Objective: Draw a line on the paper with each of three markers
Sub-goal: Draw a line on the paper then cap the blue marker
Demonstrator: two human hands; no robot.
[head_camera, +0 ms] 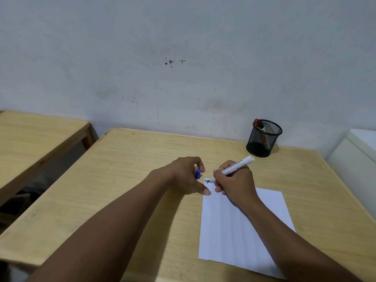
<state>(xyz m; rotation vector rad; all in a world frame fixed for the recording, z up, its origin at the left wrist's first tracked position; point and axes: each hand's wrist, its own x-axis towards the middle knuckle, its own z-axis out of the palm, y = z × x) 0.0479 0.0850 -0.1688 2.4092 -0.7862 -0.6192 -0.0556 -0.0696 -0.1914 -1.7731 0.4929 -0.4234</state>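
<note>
Hands: two, left hand (186, 174) and right hand (234, 183). Paper (240, 226): one sheet, right-near on counter. Markers in view: two; one white marker (236, 167) in right hand, one red-capped marker (259, 124) inside mesh pen cup (263, 138). Blue cap (197, 174): one, in left hand. Mesh pen cup: one, far right. Wooden counters: two; main counter (132, 180) and second counter (36, 137) at left. Blue ink marks (207, 181) on paper: few, count unclear.

Perhaps a classroom or study room: plain wooden desks (142, 159), scuffed wall (183, 58), mesh pen holder (264, 138).
</note>
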